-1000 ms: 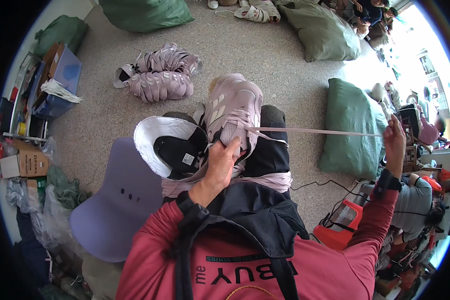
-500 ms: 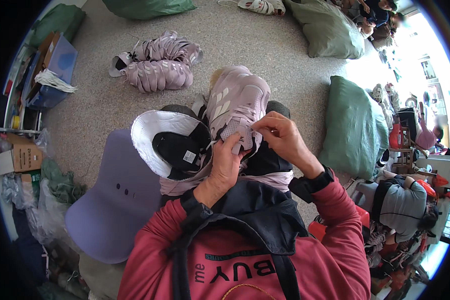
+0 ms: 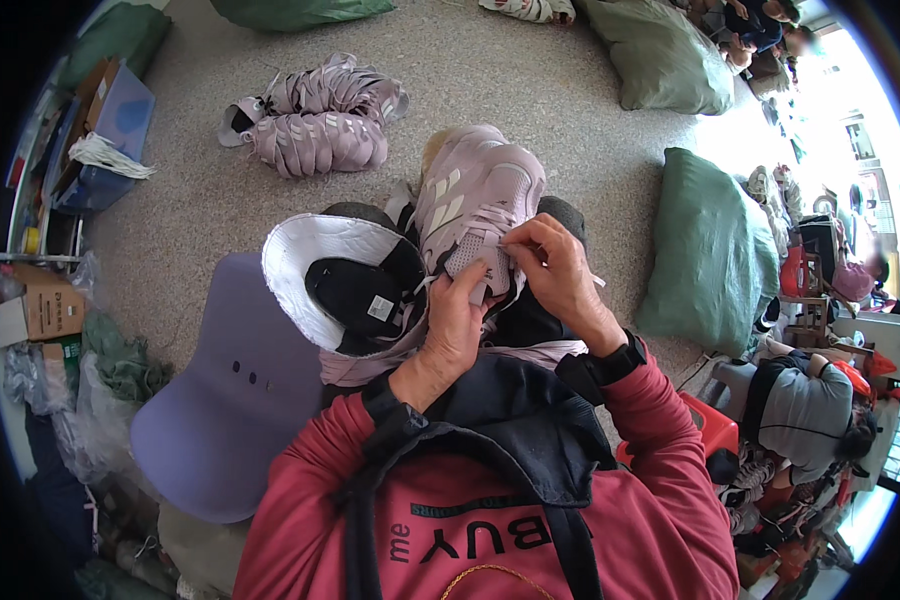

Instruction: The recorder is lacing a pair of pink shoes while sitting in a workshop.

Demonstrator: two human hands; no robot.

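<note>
A pale pink sneaker (image 3: 485, 180) with light stripes lies across my lap, its toe pointing away from me. My left hand (image 3: 455, 325) grips its tongue, thumb on top and the other fingers partly hidden beneath. At the right row of eyelets, my right hand (image 3: 555, 265) is closed in a pinch on a thin shoelace, mostly covered by the fingers. A light lace tip shows past that hand's outer side. Left of the sneaker sits a white, bowl-like piece (image 3: 295, 265) with a black inside and a small white label.
Stacked pink shoe uppers (image 3: 320, 130) lie on the floor ahead. A purple chair (image 3: 205, 400) stands at my left, below a blue bin (image 3: 120, 140) holding white laces. Green sacks (image 3: 710, 250) lie to the right, near a red stool (image 3: 705, 425) and other people.
My right hand has shifted slightly left and up along the eyelets, and a lace tip now shows beyond it. The left hand keeps its grip on the tongue.
</note>
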